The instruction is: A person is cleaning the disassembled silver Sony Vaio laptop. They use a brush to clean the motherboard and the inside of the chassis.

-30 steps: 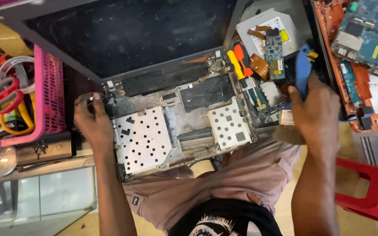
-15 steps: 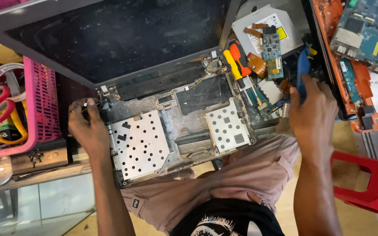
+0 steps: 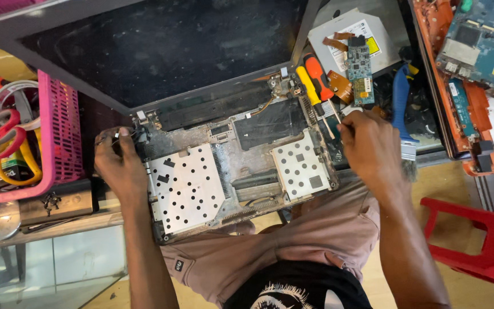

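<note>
The left hand (image 3: 122, 166) curls over the left edge of the stripped laptop base (image 3: 230, 171), fingers closed on its corner near the hinge. The right hand (image 3: 373, 149) lies loosely curled at the base's right edge, holding nothing that can be made out, just beside a blue brush (image 3: 402, 109) and two screwdrivers (image 3: 314, 80). The base rests across the person's lap, crowded by a pink basket (image 3: 58, 137) on the left and an orange chassis (image 3: 458, 86) on the right.

The opened laptop base (image 3: 232, 171) lies on the person's lap, with its keyboard removed. Inside are two perforated silver plates and a dusty grey frame. The dark screen (image 3: 161, 48) is tilted back behind it, attached at the hinges.
</note>
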